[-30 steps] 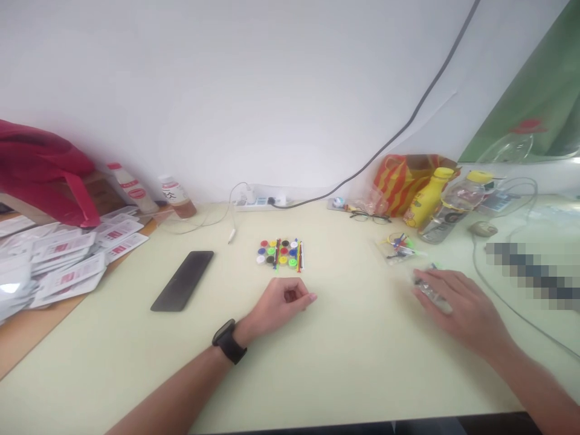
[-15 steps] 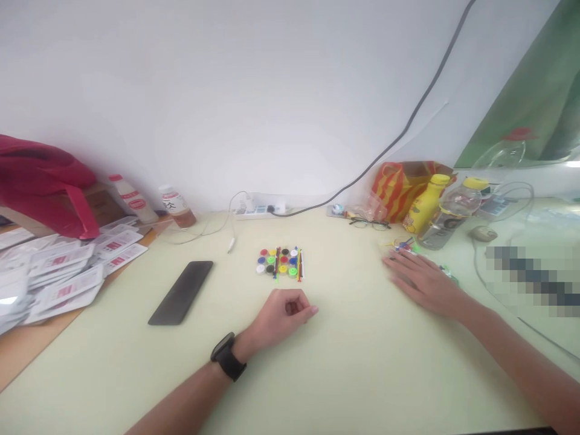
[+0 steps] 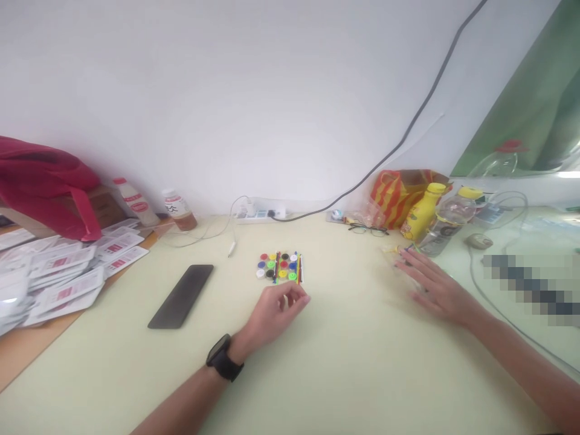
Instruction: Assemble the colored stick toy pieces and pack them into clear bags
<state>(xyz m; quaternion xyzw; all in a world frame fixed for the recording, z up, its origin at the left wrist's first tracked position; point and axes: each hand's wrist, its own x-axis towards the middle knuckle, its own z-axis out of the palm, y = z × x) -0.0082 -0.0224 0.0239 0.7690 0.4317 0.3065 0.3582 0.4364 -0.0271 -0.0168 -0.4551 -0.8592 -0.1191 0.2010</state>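
My left hand [image 3: 278, 311], with a black watch [image 3: 224, 357] on its wrist, rests on the table, fingers curled round and the thumb tip meeting the index finger. Nothing shows inside the curl. Just beyond it lie small round caps [image 3: 284, 265] in rows of red, yellow, blue, green, black and white. Thin coloured sticks [image 3: 299, 266] lie upright between and beside those rows. On the right, my right hand [image 3: 437, 290] is held palm down with its fingers spread. Its fingertips are at a small bundle of thin coloured pieces [image 3: 399, 249], partly hidden under them.
A black phone [image 3: 181, 296] lies left of the caps. Stacked white packets [image 3: 67, 284] and a red bag [image 3: 49, 181] fill the left. At the back stand a power strip [image 3: 260, 214], glasses [image 3: 368, 230], a yellow bottle [image 3: 421, 211] and a clear bottle [image 3: 446, 226].
My right hand has shifted slightly right and down, its fingers spreading more and uncovering less of the table behind. My left hand has moved slightly left, still curled. The view has tilted slightly.
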